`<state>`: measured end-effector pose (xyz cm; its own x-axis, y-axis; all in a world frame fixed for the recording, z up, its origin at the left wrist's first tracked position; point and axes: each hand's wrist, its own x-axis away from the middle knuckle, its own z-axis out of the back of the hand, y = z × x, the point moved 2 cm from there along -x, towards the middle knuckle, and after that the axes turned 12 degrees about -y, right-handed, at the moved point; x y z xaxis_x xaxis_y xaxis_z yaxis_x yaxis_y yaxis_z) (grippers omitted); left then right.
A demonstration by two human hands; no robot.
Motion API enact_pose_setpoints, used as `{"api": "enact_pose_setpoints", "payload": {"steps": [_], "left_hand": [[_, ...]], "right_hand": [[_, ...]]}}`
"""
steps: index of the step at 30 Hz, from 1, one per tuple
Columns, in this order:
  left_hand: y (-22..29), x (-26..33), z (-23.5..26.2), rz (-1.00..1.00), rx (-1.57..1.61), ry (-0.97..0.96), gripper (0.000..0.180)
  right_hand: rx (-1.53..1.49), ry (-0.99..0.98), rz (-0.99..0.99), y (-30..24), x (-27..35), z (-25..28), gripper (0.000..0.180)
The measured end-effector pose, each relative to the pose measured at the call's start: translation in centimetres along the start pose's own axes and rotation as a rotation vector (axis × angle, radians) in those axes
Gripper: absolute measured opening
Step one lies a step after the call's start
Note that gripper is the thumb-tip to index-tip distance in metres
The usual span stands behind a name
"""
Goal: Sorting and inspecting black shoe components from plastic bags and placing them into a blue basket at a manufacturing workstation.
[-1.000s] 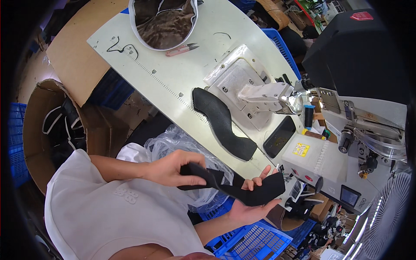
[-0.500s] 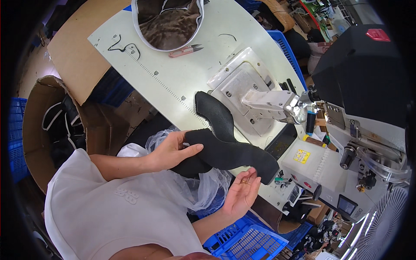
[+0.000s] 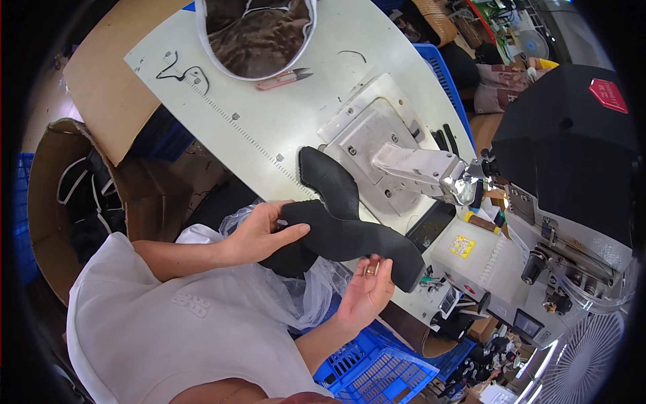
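Note:
A black, wavy padded fabric piece (image 3: pixel 343 234) stretches between my two hands above the table's near edge. My left hand (image 3: pixel 272 232) grips its left end, thumb on top and fingers underneath. Near its right end, my right hand (image 3: pixel 369 288) pinches the lower edge with curled fingers, a ring on one of them. A second black curved piece (image 3: pixel 330 178) lies on the table just behind, partly covered by the first. Below my left hand, more black material (image 3: pixel 291 260) shows over a clear plastic bag (image 3: pixel 313 296).
An industrial sewing machine (image 3: pixel 558 175) stands at right, its arm and metal plate (image 3: pixel 383 148) over the white table (image 3: pixel 202 60). A white-rimmed brown fabric item (image 3: pixel 259 40) and thread snips (image 3: pixel 284 79) lie at the back. Cardboard box (image 3: pixel 50 195) left; blue crate (image 3: pixel 383 374) below.
My right hand has shifted slightly left along the fabric piece's edge, its fingers now closing on it. My left hand keeps its grip. The whole view has shifted a little.

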<state>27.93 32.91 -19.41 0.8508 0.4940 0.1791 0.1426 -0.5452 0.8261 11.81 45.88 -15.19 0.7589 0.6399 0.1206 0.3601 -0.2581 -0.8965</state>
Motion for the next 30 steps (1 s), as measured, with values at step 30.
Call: {"api": "enact_pose_setpoints", "payload": {"steps": [30], "left_hand": [[1.9, -1.6, 0.2, 0.101, -0.386, -0.409, 0.024]], "right_hand": [[0.022, 0.262, 0.328, -4.8, -4.1, 1.1, 0.006]]}}
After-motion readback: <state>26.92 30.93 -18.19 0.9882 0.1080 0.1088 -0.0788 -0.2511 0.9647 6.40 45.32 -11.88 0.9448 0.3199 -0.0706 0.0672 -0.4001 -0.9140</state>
